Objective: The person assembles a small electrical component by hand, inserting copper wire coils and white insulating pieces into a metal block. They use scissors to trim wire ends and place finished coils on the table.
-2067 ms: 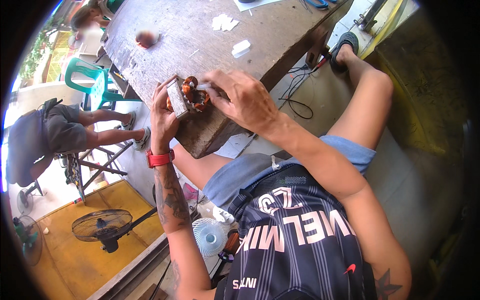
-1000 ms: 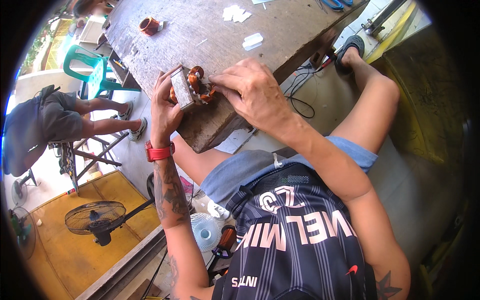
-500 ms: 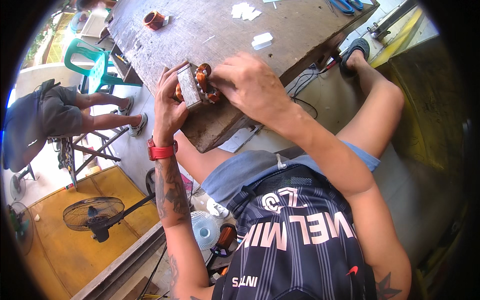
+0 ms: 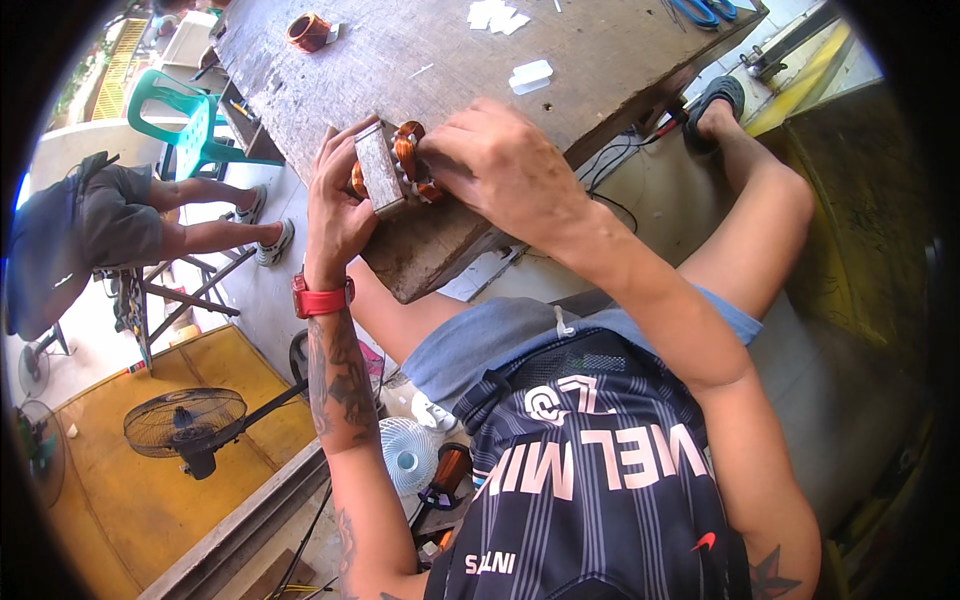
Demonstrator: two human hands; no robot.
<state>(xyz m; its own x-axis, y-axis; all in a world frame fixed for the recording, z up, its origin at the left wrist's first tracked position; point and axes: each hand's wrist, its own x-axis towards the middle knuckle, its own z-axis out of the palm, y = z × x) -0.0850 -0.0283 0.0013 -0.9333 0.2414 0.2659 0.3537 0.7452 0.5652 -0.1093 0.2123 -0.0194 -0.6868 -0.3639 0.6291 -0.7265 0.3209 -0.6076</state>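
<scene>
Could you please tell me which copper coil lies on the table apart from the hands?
The loose coil near the picture's top edge; the other coils at the table sit on the metal block in the left hand.

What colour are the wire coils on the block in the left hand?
The wire coils are copper-orange, showing best in the head view.

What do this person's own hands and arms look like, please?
The left hand and right hand are ungloved, and both forearms are free of sleeves. A red band, apparently a watch, circles the left wrist. Dark tattoos mark the left forearm, and a star tattoo marks the right upper arm.
</scene>
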